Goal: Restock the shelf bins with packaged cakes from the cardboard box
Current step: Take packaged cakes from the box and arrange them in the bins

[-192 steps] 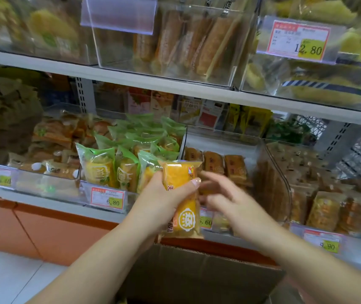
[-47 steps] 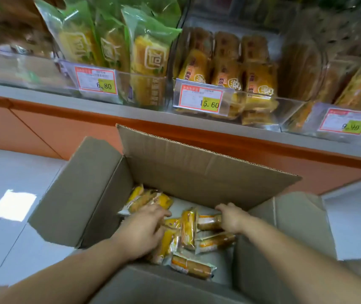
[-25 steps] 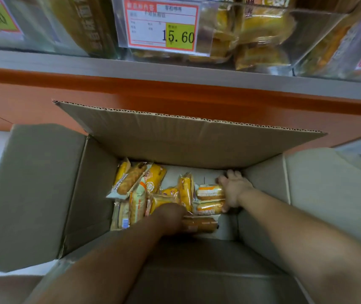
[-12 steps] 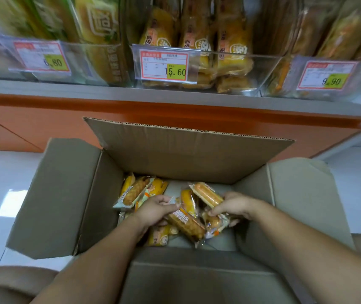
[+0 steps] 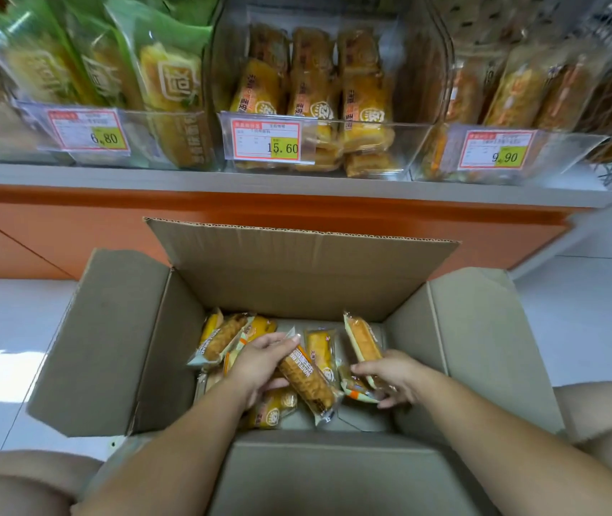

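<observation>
Left hand (image 5: 260,363), low centre of frame: fingers and thumb curled round the upper end of a waffle cake packet (image 5: 310,383), which lies slanted. Right hand (image 5: 390,378), just beside it: thumb and fingers pinch the lower end of a pale cake packet (image 5: 362,340), tilted upright. Both hands are inside the open cardboard box (image 5: 103,340), with loose cake packets (image 5: 222,337) on its floor. Above, at top centre, a clear shelf bin (image 5: 371,122) tagged 15.60 (image 5: 265,137) holds orange-wrapped cakes (image 5: 312,91). The bin at upper left holds green packs (image 5: 170,80).
</observation>
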Action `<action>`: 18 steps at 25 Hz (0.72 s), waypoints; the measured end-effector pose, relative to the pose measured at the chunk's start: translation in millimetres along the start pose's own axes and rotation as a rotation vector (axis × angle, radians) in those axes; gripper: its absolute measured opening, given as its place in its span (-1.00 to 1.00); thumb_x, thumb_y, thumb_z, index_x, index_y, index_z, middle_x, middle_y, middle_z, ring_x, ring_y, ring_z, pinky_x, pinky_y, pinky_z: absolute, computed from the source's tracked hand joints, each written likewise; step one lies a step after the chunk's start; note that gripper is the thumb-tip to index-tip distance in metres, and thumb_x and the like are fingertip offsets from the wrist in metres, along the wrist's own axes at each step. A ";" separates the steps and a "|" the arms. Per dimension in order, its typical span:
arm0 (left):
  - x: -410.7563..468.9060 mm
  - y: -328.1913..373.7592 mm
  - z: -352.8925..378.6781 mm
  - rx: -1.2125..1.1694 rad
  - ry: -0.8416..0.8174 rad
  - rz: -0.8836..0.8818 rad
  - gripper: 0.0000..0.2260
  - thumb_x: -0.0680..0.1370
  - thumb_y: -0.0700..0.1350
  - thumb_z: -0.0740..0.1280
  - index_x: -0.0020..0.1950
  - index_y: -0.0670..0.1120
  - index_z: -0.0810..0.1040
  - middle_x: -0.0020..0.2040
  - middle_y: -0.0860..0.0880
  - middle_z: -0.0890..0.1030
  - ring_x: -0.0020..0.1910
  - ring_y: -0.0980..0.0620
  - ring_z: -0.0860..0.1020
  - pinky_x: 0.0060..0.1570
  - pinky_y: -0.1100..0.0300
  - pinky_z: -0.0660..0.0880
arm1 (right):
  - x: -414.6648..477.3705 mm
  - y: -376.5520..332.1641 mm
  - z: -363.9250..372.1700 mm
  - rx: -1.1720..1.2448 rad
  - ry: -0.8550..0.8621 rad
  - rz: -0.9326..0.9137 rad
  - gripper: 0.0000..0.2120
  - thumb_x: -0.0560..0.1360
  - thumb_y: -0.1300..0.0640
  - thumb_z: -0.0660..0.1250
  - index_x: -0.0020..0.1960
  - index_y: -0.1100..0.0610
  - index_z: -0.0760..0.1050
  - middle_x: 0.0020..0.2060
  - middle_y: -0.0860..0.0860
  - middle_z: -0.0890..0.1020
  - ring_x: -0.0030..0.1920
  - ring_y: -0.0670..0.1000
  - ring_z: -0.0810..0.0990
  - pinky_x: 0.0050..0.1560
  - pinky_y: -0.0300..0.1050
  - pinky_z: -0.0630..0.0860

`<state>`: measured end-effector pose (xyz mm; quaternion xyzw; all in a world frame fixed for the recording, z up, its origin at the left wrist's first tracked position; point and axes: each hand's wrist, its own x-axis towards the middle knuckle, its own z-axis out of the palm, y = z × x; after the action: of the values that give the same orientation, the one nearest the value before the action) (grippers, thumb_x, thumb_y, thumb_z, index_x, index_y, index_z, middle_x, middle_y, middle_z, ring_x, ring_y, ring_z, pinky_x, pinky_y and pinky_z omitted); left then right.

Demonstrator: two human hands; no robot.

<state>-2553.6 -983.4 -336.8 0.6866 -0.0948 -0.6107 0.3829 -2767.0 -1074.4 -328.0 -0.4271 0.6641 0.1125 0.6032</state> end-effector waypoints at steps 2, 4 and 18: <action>-0.1 -1.3 2.3 0.047 0.030 0.026 -0.68 0.48 0.06 0.47 0.14 -0.07 0.57 -0.02 -0.04 0.69 -0.04 0.06 0.64 0.01 -0.01 0.63 | 4.3 7.7 8.9 0.027 -0.022 0.056 -0.69 0.42 0.06 0.50 0.00 0.15 0.43 -0.06 0.07 0.50 -0.05 0.04 0.53 -0.25 -0.10 0.61; 0.1 -2.3 3.2 0.096 0.055 0.032 -0.67 0.49 0.09 0.45 0.12 -0.09 0.59 -0.10 -0.02 0.69 -0.11 0.07 0.62 -0.08 0.10 0.58 | 7.7 13.8 19.7 0.025 -0.016 0.086 -0.75 0.42 0.10 0.50 -0.09 0.14 0.44 -0.17 0.05 0.51 -0.19 0.01 0.52 -0.19 -0.10 0.57; -9.3 14.6 8.5 -0.255 -0.140 -0.259 -0.38 0.42 0.33 0.35 0.22 -0.14 0.52 -0.02 -0.23 0.69 -0.13 -0.13 0.69 -0.02 -0.07 0.61 | -8.3 -1.9 21.5 -0.014 -0.033 -0.354 -0.46 0.34 0.16 0.56 0.19 0.05 0.34 -0.04 -0.09 0.58 -0.03 -0.10 0.56 -0.13 -0.31 0.44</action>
<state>-2558.6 -991.4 -320.0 0.5947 0.0460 -0.7083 0.3776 -2751.3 -1057.7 -325.1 -0.5397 0.5676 0.0162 0.6215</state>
